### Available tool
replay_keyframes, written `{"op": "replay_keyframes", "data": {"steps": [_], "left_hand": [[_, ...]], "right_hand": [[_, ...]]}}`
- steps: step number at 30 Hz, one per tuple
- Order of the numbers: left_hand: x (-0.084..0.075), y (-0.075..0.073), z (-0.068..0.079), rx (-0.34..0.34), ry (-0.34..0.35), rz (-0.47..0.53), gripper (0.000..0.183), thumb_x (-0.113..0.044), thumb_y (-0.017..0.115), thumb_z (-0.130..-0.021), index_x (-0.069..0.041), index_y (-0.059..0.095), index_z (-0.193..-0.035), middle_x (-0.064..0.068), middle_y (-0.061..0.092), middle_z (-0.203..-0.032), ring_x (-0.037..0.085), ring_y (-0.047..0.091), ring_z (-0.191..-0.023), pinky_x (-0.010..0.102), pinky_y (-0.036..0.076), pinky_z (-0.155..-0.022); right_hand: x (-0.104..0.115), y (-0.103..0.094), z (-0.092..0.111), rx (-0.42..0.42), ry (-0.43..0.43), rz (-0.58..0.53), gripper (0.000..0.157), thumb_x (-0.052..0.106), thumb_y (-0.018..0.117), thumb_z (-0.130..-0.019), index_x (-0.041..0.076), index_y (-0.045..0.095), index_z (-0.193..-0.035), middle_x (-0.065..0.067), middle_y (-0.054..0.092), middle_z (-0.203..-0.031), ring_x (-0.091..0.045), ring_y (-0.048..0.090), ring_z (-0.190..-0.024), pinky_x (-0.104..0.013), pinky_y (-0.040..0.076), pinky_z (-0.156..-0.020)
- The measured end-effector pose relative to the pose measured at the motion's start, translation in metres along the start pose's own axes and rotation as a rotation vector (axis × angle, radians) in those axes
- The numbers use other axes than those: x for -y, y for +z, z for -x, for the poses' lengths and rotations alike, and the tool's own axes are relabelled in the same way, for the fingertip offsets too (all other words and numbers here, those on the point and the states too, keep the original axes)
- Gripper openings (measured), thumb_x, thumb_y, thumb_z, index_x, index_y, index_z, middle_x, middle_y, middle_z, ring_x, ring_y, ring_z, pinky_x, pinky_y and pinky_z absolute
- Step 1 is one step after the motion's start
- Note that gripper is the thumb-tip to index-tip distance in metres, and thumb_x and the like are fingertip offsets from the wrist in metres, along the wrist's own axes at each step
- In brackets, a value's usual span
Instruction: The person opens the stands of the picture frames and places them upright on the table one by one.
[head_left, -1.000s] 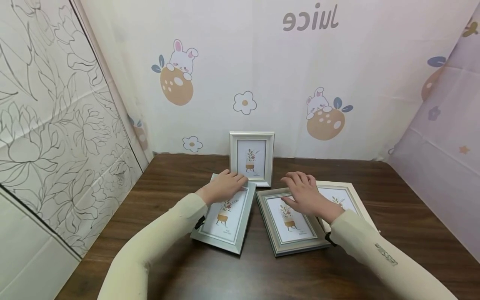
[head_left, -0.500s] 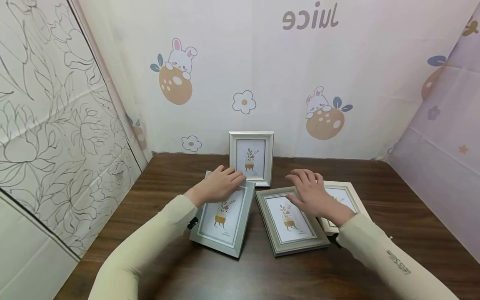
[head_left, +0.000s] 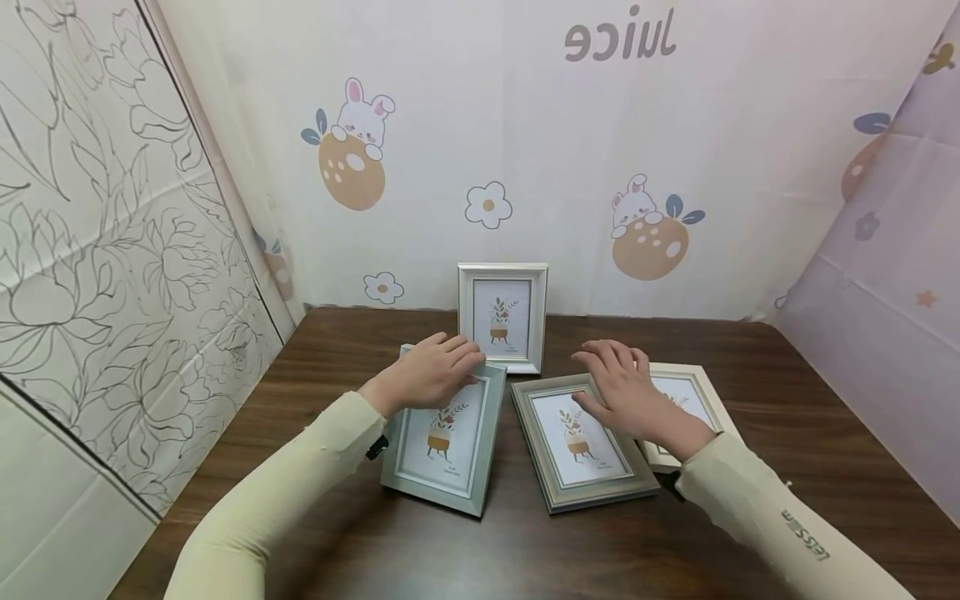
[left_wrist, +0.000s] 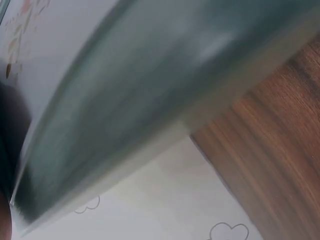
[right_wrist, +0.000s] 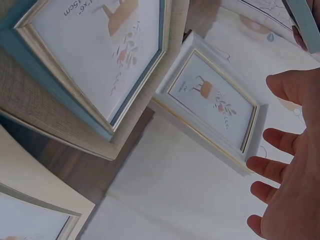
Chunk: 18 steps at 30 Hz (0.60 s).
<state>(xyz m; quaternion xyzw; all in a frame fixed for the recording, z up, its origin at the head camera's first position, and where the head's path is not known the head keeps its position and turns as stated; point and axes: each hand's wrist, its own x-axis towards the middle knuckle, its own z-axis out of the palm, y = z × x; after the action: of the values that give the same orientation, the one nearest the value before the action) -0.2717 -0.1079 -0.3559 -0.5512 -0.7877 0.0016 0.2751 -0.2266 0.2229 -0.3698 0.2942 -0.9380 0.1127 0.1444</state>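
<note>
My left hand (head_left: 427,373) grips the upper edge of a grey-green picture frame (head_left: 487,446), which leans up off the table. Its blurred green border (left_wrist: 125,85) fills much of the left wrist view. Over the far edge of a taupe picture frame (head_left: 538,450) hovers my right hand (head_left: 622,393), fingers spread and loosely bent, holding nothing. That hand (right_wrist: 295,165) shows apart from the frames in the right wrist view. A cream picture frame (head_left: 722,404) sits partly hidden behind my right hand. Farther back, a white picture frame (head_left: 466,317) stands upright.
All the frames are on a dark brown wooden table (head_left: 517,558). A pale curtain (head_left: 435,125) printed with rabbits and oranges hangs behind it. A panel with flower line drawings (head_left: 97,275) borders the left side.
My left hand has shifted left with the upper edge of the grey-green frame, which now stands more upright. My right hand has moved slightly right. The other frames have stayed put.
</note>
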Motion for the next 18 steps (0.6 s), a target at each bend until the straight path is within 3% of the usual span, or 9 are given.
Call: {"op": "replay_keyframes", "data": {"steps": [7,12,15,18], "left_hand": [[0.001,-0.001,-0.001,-0.025,0.012,0.009,0.023,-0.015,0.062,-0.095,-0.006,0.054,-0.115,0.003,0.057,-0.098,0.015,0.051,-0.08,0.03,0.038,-0.063],[0.001,-0.005,-0.004,-0.044,0.034,-0.045,0.025,-0.017,0.059,-0.096,-0.005,0.055,-0.117,0.004,0.054,-0.096,0.014,0.051,-0.074,0.028,0.036,-0.056],[0.001,-0.009,-0.007,-0.074,0.045,-0.081,0.024,-0.02,0.049,-0.1,-0.005,0.056,-0.116,0.005,0.053,-0.094,0.015,0.049,-0.07,0.029,0.034,-0.054],[0.001,-0.013,-0.012,-0.101,0.039,-0.099,0.037,-0.028,0.03,-0.105,-0.005,0.057,-0.114,0.005,0.052,-0.092,0.015,0.047,-0.067,0.029,0.033,-0.053]], "right_hand": [[0.002,0.001,0.0,0.01,0.0,0.003,0.048,0.024,0.066,-0.095,0.001,0.05,-0.134,-0.022,0.039,-0.14,-0.044,0.029,-0.131,-0.065,0.019,-0.098],[0.002,0.001,0.0,0.014,0.004,0.007,0.048,0.023,0.066,-0.094,0.001,0.05,-0.133,-0.023,0.04,-0.139,-0.044,0.029,-0.131,-0.064,0.019,-0.097],[0.0,-0.001,0.0,0.015,0.01,0.014,0.047,0.022,0.066,-0.095,0.0,0.05,-0.133,-0.023,0.04,-0.139,-0.044,0.029,-0.131,-0.064,0.019,-0.097],[-0.001,-0.002,0.0,0.011,0.015,0.016,0.047,0.022,0.066,-0.095,0.0,0.05,-0.133,-0.023,0.039,-0.139,-0.045,0.028,-0.13,-0.064,0.018,-0.097]]}}
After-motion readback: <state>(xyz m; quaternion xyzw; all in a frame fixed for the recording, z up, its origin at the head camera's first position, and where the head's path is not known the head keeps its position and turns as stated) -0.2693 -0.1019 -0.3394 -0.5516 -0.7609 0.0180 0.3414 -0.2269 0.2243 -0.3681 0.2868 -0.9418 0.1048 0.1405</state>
